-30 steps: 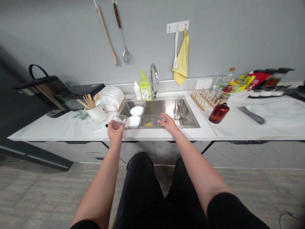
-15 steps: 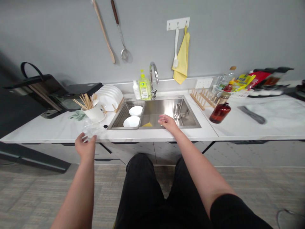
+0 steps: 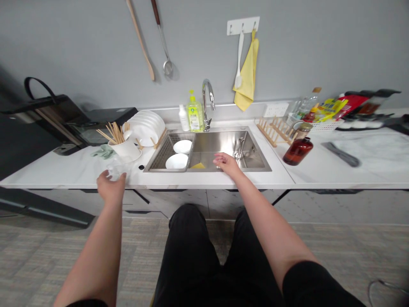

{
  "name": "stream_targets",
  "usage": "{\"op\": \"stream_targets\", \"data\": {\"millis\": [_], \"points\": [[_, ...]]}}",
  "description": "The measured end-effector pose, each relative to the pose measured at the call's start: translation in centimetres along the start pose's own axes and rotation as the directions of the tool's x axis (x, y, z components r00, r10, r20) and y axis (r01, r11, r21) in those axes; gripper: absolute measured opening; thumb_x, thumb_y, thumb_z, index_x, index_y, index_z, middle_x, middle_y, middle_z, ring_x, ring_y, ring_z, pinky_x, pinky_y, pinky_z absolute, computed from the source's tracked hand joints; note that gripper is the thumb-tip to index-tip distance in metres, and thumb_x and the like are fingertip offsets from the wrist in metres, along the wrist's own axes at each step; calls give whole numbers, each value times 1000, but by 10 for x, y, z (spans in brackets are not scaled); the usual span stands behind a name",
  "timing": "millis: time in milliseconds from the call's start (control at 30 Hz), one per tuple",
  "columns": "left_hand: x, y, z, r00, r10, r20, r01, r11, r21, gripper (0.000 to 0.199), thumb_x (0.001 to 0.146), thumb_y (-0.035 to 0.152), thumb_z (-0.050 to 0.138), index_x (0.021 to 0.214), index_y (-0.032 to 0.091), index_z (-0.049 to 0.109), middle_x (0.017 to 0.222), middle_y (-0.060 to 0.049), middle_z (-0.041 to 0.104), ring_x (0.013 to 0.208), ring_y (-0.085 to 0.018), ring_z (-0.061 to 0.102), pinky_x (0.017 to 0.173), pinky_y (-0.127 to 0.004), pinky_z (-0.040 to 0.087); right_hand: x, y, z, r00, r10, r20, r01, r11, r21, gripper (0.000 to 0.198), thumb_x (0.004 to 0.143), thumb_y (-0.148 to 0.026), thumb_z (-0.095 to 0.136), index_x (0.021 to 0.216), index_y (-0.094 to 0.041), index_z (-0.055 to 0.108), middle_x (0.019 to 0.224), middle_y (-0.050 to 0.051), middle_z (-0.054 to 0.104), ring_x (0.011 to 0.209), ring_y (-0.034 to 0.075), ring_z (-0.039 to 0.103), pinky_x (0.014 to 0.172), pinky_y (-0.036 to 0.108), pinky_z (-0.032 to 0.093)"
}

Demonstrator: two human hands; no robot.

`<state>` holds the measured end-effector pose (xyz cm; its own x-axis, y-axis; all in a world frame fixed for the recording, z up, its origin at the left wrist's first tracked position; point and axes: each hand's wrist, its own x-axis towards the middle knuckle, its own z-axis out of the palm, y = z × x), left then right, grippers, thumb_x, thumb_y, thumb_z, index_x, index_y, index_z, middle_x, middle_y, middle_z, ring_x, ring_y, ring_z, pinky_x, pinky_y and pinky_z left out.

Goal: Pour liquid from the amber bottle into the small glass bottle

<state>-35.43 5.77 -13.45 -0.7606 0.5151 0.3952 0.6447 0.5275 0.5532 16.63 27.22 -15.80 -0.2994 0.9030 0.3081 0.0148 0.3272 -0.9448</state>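
My left hand [image 3: 110, 184] is at the counter's front left, its thumb and fingers curved around a clear, see-through vessel [image 3: 116, 167]. The vessel's exact kind is hard to make out. Just behind it stands a white utensil holder [image 3: 126, 152] with wooden chopsticks [image 3: 115, 133]. My right hand [image 3: 226, 163] hovers over the front of the steel sink [image 3: 217, 143], fingers loosely bent and apart, with nothing visible in them. Two white bowls [image 3: 177, 161] sit in the wire basket [image 3: 156, 157] at the sink's left side. A yellow cloth or sponge [image 3: 198, 166] lies in the sink.
White plates [image 3: 147, 128] stand in a rack left of the faucet [image 3: 207, 102]. Soap bottles [image 3: 194, 115] are behind the sink. To the right are a wooden rack [image 3: 275, 131], a brown bottle [image 3: 298, 151] and a grey strip-like item [image 3: 341, 154]. A green cloth [image 3: 104, 152] lies at left.
My left hand has moved slightly left and farther over the counter, and the clear vessel has shifted with it. My right hand stays almost in place over the sink.
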Motion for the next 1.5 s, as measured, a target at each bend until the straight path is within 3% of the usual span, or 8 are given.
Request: {"op": "stream_targets", "data": {"millis": [100, 233, 367, 633, 1067, 1200, 1333, 1500], "points": [[-9, 5, -4, 995, -34, -92, 31, 999, -37, 83, 96, 49, 84, 159, 9, 48, 158, -27, 60, 147, -44, 62, 129, -60, 51, -1, -1, 0, 1000, -1, 1, 1, 1000, -1, 57, 78, -60, 95, 119, -23, 82, 101, 6, 84, 77, 19, 73, 77, 38, 64], [-30, 24, -6, 937, 219, -271, -212, 976, 54, 78, 100, 50, 77, 161, 11, 46, 170, -29, 48, 165, -47, 44, 137, -64, 37, -1, 0, 0, 1000, 0, 4, 0, 1000, 1, 56, 78, -60, 94, 119, -24, 82, 101, 5, 84, 77, 19, 73, 78, 37, 64], [-34, 56, 15, 907, 419, -47, -419, 908, 4, 46, 104, 34, 62, 144, 13, 66, 149, -21, 65, 144, -38, 62, 131, -52, 45, 1, 3, 3, 1000, 6, -12, -6, 1000, 16, 57, 75, -62, 95, 116, -25, 82, 97, 3, 83, 75, 19, 72, 74, 35, 62], [-6, 80, 61, 948, 279, 151, -289, 956, 48, 62, 91, 21, 64, 150, 5, 70, 143, -29, 68, 133, -46, 67, 118, -58, 53, -1, 2, 3, 1000, -6, -10, 6, 1000, -14, 53, 78, -58, 96, 115, -23, 83, 99, 4, 85, 75, 17, 72, 74, 33, 62], [-6, 75, 61, 955, 247, 163, -268, 955, 124, 48, 105, 39, 56, 131, 4, 76, 124, -28, 72, 118, -41, 71, 105, -52, 56, -30, -24, 4, 987, -121, -109, 109, 989, -104, 45, 87, -54, 91, 119, -24, 82, 104, 7, 86, 91, 25, 79, 88, 41, 64], [-2, 71, 66, 954, 261, 150, -280, 952, 121, 49, 106, 53, 60, 118, 10, 78, 114, -20, 75, 111, -36, 71, 101, -46, 56, -93, -31, -32, 906, -297, -301, 206, 932, -298, 29, 100, -49, 80, 116, -26, 80, 107, 9, 83, 101, 29, 78, 97, 45, 62], [1, 66, 71, 966, 235, 112, -248, 961, 120, 50, 103, 62, 64, 113, 15, 78, 111, -14, 79, 104, -31, 69, 98, -42, 56, -137, -23, -114, 694, -346, -631, -17, 869, -495, 22, 98, -46, 75, 103, -27, 67, 98, 5, 70, 93, 28, 67, 97, 47, 60], [0, 65, 70, 966, 226, 125, -240, 965, 103, 55, 103, 65, 63, 113, 14, 79, 111, -17, 80, 100, -30, 69, 94, -41, 55, -115, -3, -233, 501, -241, -831, -262, 873, -411, 93, 72, -53, 91, 151, -21, 50, 155, 20, 55, 127, 38, 64, 116, 60, 55]]}}
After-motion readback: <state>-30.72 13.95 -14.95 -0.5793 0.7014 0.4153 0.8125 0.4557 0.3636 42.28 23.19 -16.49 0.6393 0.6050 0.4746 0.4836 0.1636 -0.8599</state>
